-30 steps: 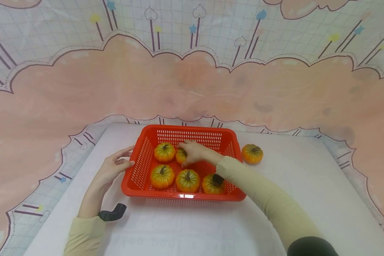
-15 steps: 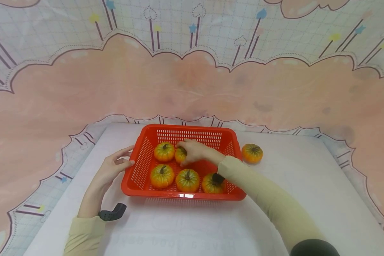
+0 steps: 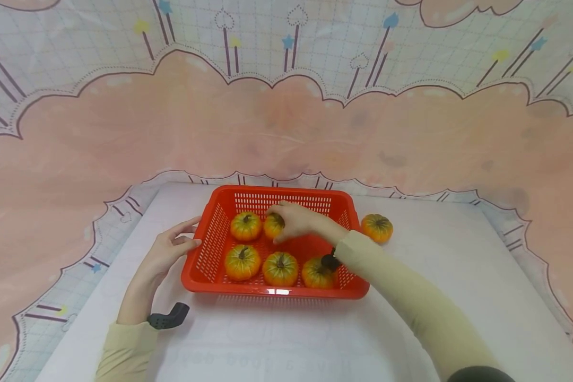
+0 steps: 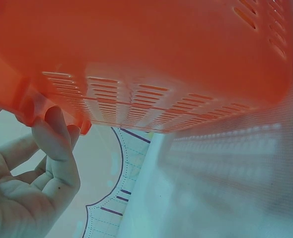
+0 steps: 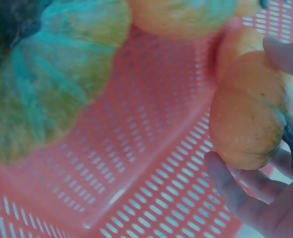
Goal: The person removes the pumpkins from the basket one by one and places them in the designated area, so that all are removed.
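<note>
My right hand (image 3: 293, 220) holds a small orange pumpkin (image 5: 248, 111) in the back middle of the red plastic basket (image 3: 279, 291). In the right wrist view its thumb and fingers lie around the sides, and the dark stem faces the palm. The pumpkin's underside appears raised off the basket floor. At the left, my left hand (image 3: 164, 254) grips the basket's rim; in the left wrist view its bent fingers (image 4: 57, 134) meet the underside of the lip. Other pumpkins stand in the basket: one back left (image 3: 245, 226), and front left (image 3: 242, 262), front middle (image 3: 280, 269) and front right (image 3: 319, 273).
One more pumpkin (image 3: 376, 228) sits on the white table (image 3: 439, 254), just outside the basket's right end. The right forearm (image 3: 401, 292) crosses the basket's right rim. Behind the table hangs a patterned curtain (image 3: 277, 127).
My right hand has shifted slightly up and right, its wrist swinging right, and the pumpkin in it has risen a little and shows more. My left hand and the basket have stayed put.
</note>
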A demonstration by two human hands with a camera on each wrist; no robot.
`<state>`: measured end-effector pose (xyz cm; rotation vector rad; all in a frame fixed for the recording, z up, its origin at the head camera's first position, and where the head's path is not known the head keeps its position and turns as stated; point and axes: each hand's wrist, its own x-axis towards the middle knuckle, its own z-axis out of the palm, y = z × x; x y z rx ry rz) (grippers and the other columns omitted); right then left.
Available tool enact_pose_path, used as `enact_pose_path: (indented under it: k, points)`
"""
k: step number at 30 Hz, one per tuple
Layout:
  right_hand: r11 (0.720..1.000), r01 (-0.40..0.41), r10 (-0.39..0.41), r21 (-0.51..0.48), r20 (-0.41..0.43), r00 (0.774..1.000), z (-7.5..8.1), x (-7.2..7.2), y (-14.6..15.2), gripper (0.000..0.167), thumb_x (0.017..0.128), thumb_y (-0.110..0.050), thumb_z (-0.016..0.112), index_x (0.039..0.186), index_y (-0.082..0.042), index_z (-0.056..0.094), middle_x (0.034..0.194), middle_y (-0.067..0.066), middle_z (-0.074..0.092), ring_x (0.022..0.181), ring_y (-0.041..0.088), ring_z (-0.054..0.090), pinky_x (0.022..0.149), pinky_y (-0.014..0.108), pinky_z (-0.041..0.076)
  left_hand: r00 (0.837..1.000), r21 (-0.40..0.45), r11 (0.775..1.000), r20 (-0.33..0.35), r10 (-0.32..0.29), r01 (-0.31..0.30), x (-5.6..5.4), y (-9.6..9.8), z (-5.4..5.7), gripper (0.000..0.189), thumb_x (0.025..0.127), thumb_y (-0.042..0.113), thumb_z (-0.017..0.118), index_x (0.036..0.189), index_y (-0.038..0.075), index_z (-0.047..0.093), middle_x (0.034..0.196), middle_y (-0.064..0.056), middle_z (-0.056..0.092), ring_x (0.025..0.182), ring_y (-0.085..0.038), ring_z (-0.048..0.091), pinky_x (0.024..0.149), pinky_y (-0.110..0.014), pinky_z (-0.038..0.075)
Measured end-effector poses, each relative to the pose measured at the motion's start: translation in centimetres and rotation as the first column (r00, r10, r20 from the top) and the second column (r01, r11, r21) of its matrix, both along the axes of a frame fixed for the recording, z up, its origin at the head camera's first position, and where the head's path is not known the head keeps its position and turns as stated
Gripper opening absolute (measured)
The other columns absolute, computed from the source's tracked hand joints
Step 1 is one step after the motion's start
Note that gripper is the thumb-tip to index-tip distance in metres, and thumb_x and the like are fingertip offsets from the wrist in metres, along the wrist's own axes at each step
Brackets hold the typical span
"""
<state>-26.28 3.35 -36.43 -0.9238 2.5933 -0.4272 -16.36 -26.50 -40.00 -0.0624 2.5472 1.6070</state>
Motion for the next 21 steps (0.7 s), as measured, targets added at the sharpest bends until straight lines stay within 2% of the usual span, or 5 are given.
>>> enact_pose_path:
  k: [4,10,17,21]
  points:
    - [1.000,0.011,-0.011,-0.021,-0.005,1.000,0.9,0.2,0.5,0.071,0.077,-0.032,0.079,0.139,-0.016,0.048,0.137,0.010,0.047,0.123,0.025,0.047,0.106,0.043,0.041,1.000,0.002,1.000,-0.002,-0.003,0.003,0.0,0.0,0.0,0.062,0.095,0.025,0.058,0.151,0.019,0.032,0.139,-0.018,0.043,0.086,-0.001,0.060,0.100,-0.044,0.045]
    - [0.999,0.025,-0.024,-0.049,0.007,1.000,2.3,0.8,0.9,0.069,0.078,-0.031,0.078,0.139,-0.018,0.047,0.139,0.008,0.045,0.124,0.026,0.047,0.107,0.045,0.041,1.000,0.016,1.000,0.008,0.005,-0.005,0.1,0.0,0.0,0.063,0.094,0.026,0.059,0.151,0.019,0.032,0.140,-0.019,0.042,0.087,0.000,0.059,0.103,-0.051,0.042]
    - [0.999,0.030,-0.030,-0.037,0.004,1.000,3.1,1.3,1.8,0.068,0.079,-0.030,0.077,0.139,-0.020,0.046,0.137,0.007,0.045,0.124,0.026,0.046,0.106,0.045,0.041,1.000,0.007,1.000,-0.003,-0.004,0.004,0.1,0.0,-0.1,0.063,0.094,0.028,0.059,0.151,0.018,0.032,0.140,-0.018,0.043,0.087,0.000,0.060,0.100,-0.044,0.044]
    - [0.999,0.032,-0.032,-0.040,-0.012,0.999,3.5,1.5,2.6,0.071,0.079,-0.033,0.077,0.140,-0.019,0.046,0.137,0.007,0.046,0.124,0.025,0.046,0.105,0.045,0.042,1.000,0.007,1.000,-0.010,-0.008,0.009,0.1,0.0,-0.2,0.063,0.094,0.027,0.059,0.151,0.018,0.032,0.139,-0.018,0.043,0.087,0.001,0.060,0.101,-0.045,0.044]
